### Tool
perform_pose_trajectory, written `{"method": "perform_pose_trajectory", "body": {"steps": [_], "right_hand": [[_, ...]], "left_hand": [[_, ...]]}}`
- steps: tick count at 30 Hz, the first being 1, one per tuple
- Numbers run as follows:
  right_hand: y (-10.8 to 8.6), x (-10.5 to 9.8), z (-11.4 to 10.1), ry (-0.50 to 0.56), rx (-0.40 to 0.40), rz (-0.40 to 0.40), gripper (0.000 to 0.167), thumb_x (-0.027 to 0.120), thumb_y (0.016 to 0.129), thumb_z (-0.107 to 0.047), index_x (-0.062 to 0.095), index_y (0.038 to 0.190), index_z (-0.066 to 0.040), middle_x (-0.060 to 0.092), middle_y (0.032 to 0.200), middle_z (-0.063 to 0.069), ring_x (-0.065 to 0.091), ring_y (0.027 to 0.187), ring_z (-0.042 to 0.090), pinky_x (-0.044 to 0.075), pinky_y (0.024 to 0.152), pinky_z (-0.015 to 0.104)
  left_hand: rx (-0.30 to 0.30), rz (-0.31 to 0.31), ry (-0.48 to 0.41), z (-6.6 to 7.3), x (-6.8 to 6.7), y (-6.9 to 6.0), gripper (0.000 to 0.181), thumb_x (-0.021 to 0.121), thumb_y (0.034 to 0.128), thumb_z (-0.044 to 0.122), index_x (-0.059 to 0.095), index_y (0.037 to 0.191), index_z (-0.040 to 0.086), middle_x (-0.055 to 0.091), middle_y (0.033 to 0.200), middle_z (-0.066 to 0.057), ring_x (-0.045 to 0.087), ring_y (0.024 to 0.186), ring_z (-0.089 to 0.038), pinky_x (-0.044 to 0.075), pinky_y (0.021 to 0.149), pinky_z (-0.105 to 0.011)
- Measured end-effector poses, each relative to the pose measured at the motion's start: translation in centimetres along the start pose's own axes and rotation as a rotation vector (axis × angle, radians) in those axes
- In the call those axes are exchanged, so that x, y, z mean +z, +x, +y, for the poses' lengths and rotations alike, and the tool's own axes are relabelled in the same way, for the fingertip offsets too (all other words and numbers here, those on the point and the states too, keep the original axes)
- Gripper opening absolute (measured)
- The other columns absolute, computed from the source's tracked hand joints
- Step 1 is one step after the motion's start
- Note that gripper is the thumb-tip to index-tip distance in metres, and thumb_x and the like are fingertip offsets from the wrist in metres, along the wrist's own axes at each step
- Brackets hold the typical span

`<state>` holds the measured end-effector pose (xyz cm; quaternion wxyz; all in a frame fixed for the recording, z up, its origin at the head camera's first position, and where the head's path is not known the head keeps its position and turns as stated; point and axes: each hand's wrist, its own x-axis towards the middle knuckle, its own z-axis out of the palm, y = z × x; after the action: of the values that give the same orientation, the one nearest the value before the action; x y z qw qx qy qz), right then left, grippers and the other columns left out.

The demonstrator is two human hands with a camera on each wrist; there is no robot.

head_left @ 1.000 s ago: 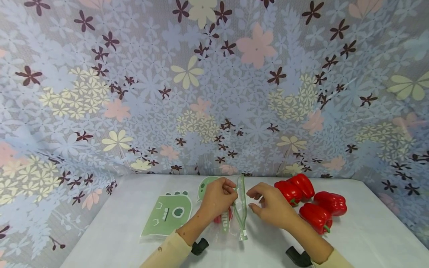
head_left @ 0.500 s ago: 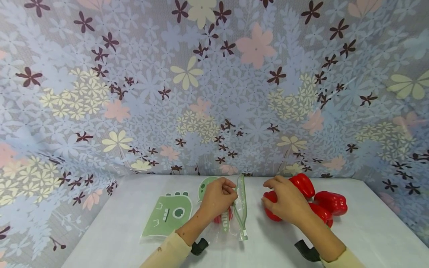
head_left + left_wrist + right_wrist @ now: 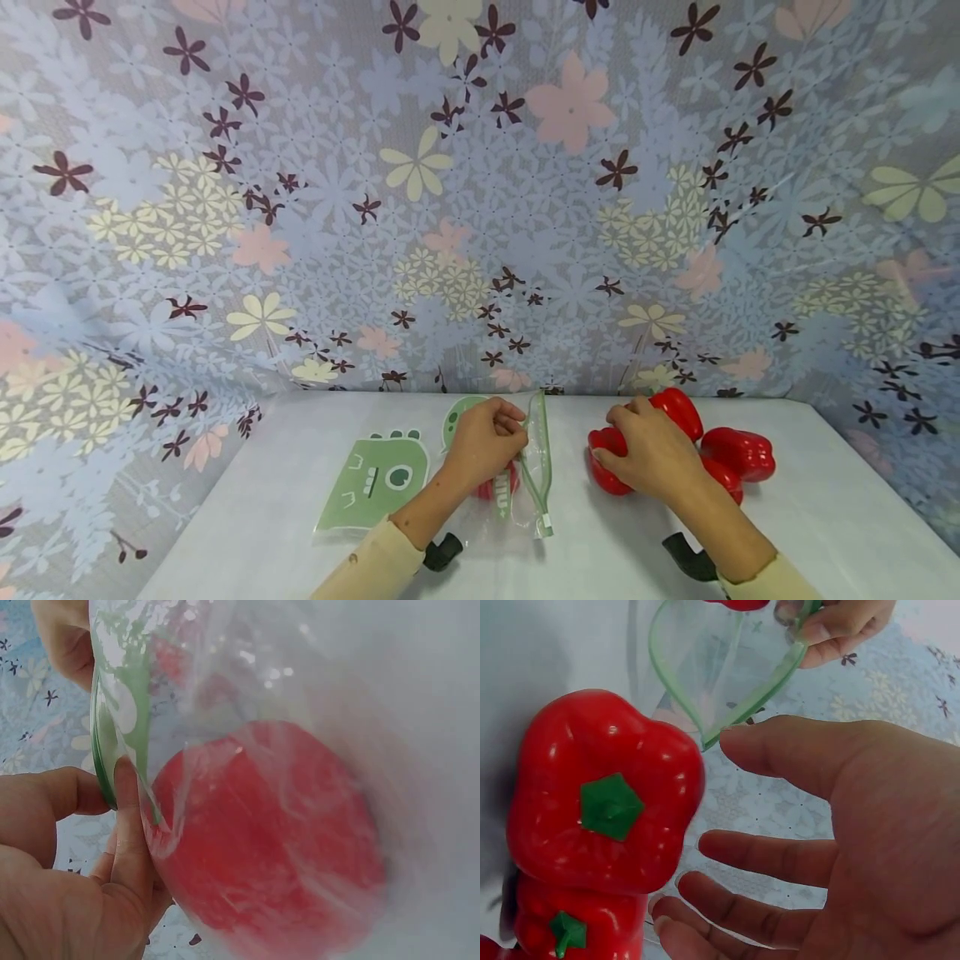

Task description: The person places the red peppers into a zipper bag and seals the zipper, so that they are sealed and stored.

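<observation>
My left hand pinches the edge of a clear resealable plastic bag with a green zip strip. Inside the bag lies a red bell pepper, seen through the film. The bag's mouth gapes toward my right hand. In the right wrist view, my right fingers are spread and lightly bent close beside another red bell pepper with a green stem. Whether the fingertips touch it I cannot tell. The head view shows that pepper just left of my right hand, partly covered by the thumb.
More red bell peppers sit close together on the white tabletop, right of my right hand. A flat green monster-face bag lies at the left. Behind my left hand a green printed shape shows. Flowered cloth hangs behind.
My right hand has moved right, from near the bag's mouth to the peppers. A pepper now shows at its left side. My left hand keeps its pinch on the bag.
</observation>
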<state>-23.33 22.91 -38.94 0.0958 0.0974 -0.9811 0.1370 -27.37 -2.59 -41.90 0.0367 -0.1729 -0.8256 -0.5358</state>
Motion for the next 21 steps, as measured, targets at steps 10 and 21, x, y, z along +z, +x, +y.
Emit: {"method": "perform_pose_trajectory", "body": {"steps": [10,21], "right_hand": [[0.03,0.67,0.21,-0.039,0.022,-0.038,0.063,0.095,0.076,-0.036,0.071,0.121,0.001,0.065,0.115,0.022,0.068,0.090,0.034,0.063,0.073,0.059],[-0.03,1.02,-0.17,-0.053,-0.028,-0.049,0.070,0.100,0.065,-0.032,0.071,0.122,-0.003,0.067,0.120,0.018,0.067,0.102,0.037,0.063,0.075,0.058]], "left_hand": [[0.017,-0.028,-0.001,-0.36,-0.27,0.10,0.018,0.074,0.0903,0.006,0.073,0.108,0.004,0.069,0.088,0.001,0.067,0.071,-0.009,0.057,0.062,-0.024],[0.014,-0.043,-0.009,-0.70,-0.51,0.16,0.016,0.074,0.0921,0.007,0.073,0.109,0.007,0.069,0.089,0.002,0.067,0.073,-0.011,0.056,0.063,-0.024]]}}
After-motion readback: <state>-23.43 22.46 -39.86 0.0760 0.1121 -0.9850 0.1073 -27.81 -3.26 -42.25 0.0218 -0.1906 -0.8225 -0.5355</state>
